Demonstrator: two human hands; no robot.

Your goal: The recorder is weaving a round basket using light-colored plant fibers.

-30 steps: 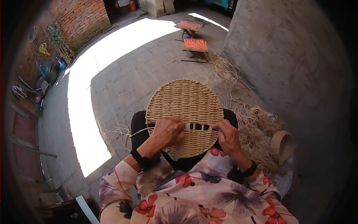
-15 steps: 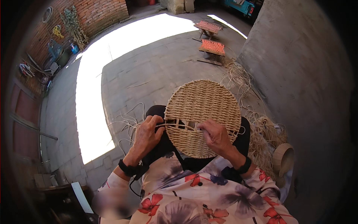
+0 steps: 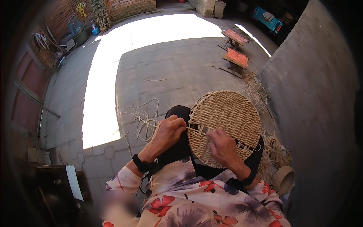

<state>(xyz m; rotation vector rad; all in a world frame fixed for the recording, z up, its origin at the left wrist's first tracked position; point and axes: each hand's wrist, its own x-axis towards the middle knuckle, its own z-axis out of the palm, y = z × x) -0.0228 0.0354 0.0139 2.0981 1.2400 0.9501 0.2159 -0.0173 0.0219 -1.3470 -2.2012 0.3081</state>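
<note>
Straw-coloured and closely woven, the round panel (image 3: 227, 108) lies across our lap, resting on our black trousers (image 3: 177, 112) — the knees seem to serve as a bench, leaving both hands free. An unwoven band (image 3: 242, 145) crosses the panel's lower half, its bare ribs and dark slots showing. Our left hand (image 3: 166, 133) is closed just beside the panel's left edge, thumb and fingers pinching a cord strand (image 3: 193, 130) that runs into this band; holding it out there probably keeps it taut. Our right hand (image 3: 223, 147) lies over the band, fingers curled down; we cannot tell whether they grip anything, since their tips are hidden. Loose strands (image 3: 143, 117) trail on the floor (image 3: 155, 85) by our left knee, and a heap of cord (image 3: 278, 151) lies to our right — presumably for easy reach — near a round tan basket (image 3: 281, 181). Two low stools (image 3: 237, 57) stand well apart, beyond the panel.
</note>
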